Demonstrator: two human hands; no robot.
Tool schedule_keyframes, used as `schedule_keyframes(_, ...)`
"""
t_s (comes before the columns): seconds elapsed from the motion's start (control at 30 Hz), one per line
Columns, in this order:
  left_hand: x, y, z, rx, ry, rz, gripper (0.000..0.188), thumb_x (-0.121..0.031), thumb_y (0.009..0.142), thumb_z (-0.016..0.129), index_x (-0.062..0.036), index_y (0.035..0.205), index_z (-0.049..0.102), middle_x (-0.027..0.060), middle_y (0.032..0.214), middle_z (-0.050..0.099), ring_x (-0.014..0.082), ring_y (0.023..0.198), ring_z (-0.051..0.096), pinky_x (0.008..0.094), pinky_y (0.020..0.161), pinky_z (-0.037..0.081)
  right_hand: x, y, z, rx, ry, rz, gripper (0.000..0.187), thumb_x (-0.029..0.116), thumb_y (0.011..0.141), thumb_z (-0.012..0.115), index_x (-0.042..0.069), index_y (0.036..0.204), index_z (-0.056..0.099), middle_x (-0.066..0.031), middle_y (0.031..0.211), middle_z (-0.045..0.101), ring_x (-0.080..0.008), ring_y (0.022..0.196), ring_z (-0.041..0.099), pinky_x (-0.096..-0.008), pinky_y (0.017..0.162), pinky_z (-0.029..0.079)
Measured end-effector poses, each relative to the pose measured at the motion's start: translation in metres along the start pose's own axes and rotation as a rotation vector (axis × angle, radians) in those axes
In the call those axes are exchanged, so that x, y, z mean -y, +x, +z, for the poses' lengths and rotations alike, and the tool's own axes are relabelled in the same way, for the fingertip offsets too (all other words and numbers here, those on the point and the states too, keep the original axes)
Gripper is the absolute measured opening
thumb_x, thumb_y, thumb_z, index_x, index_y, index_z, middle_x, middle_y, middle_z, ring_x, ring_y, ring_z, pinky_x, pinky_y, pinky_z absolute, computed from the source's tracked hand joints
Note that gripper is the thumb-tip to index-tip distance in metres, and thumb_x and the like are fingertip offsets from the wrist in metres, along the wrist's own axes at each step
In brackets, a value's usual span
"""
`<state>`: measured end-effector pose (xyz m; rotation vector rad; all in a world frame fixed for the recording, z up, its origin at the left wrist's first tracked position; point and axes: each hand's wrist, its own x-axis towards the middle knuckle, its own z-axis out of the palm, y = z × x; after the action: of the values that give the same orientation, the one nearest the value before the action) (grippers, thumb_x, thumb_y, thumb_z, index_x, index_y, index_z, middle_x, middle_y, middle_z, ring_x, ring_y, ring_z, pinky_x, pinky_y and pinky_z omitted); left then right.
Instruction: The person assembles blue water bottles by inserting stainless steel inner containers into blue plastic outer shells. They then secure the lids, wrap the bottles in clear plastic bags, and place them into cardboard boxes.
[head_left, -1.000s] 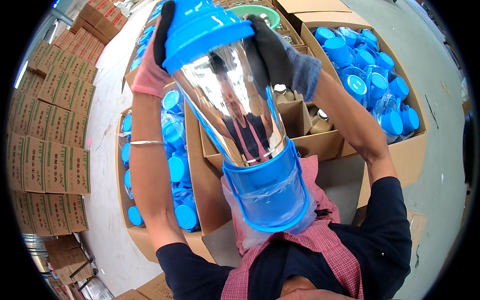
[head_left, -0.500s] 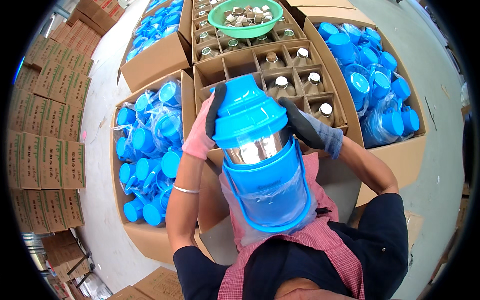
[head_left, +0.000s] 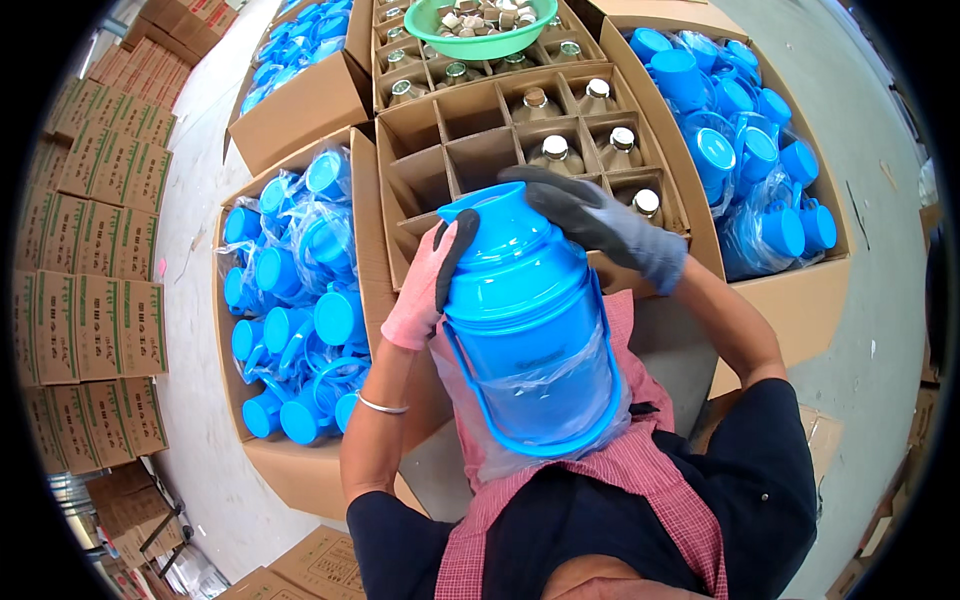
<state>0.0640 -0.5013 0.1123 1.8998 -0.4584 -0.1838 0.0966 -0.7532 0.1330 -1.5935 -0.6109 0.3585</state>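
A blue thermos jug [head_left: 530, 340] stands against my checked apron, its lower body in a clear plastic bag [head_left: 560, 390] and its blue handle hanging down the front. The stepped blue collar [head_left: 515, 250] with a pouring lip sits down on the body. My left hand [head_left: 440, 270], in a pink glove with a dark palm, is closed against the collar's left side. On the upper right, my right hand [head_left: 600, 220], in a blue-grey glove with dark fingers, grips the collar's top edge. Part of its hold is hidden behind the collar.
Ahead is a divided carton [head_left: 450, 120] with several capped glass liners [head_left: 555, 155]. Cartons of blue cups [head_left: 285, 270] flank it on both sides. A green basin [head_left: 480, 45] of small blocks rests on the farther carton. Stacked boxes [head_left: 110, 270] line the left.
The blue collar has gone down onto the body, covering the shiny metal band that showed between them. My right hand has shifted from the collar's side to its upper edge.
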Motion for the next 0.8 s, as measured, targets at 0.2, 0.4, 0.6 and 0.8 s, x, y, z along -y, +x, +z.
schedule_keyframes(0.2, -0.049, -0.005, 0.032, -0.234, -0.109, -0.276, 0.055, -0.041, 0.095, 0.053, -0.0009, 0.131, 0.046, 0.0219, 0.118, 0.058, 0.0318, 0.113, 0.056, 0.0374, 0.099, 0.041, -0.006, 0.005, 0.018, 0.031, 0.442, 0.197, 0.063, 0.05, 0.089, 0.06, 0.009, 0.134, 0.046, -0.0107, 0.123, 0.054, -0.0174, 0.114, 0.051, -0.0319, 0.097, 0.043)
schedule_keyframes(0.4, -0.061, -0.02, 0.04, -0.239, 0.09, -0.202, 0.058, -0.039, 0.096, 0.052, 0.0007, 0.136, 0.039, 0.021, 0.13, 0.051, 0.0307, 0.121, 0.051, 0.0383, 0.102, 0.039, -0.022, 0.004, 0.018, 0.085, 0.497, 0.06, 0.062, 0.052, 0.089, 0.059, 0.009, 0.133, 0.047, -0.01, 0.128, 0.053, -0.019, 0.118, 0.05, -0.0336, 0.1, 0.042)
schedule_keyframes(0.6, 0.008, -0.016, 0.022, -0.039, -0.655, -0.297, 0.063, -0.043, 0.099, 0.048, -0.0021, 0.144, 0.034, 0.0113, 0.139, 0.047, 0.0189, 0.127, 0.045, 0.0309, 0.105, 0.038, 0.005, -0.002, 0.039, -0.184, -0.13, 0.234, 0.075, 0.062, 0.082, 0.061, 0.007, 0.131, 0.046, -0.0205, 0.124, 0.055, -0.0261, 0.115, 0.056, -0.0364, 0.096, 0.045)
schedule_keyframes(0.8, 0.04, 0.012, 0.019, 0.271, -1.252, -0.252, 0.065, -0.052, 0.099, 0.039, -0.003, 0.142, 0.039, 0.0113, 0.133, 0.053, 0.0184, 0.121, 0.051, 0.0329, 0.101, 0.044, 0.026, 0.018, 0.023, -0.143, -0.177, 0.261, 0.083, 0.061, 0.076, 0.068, 0.0, 0.128, 0.049, -0.0198, 0.12, 0.058, -0.026, 0.111, 0.057, -0.0351, 0.094, 0.046)
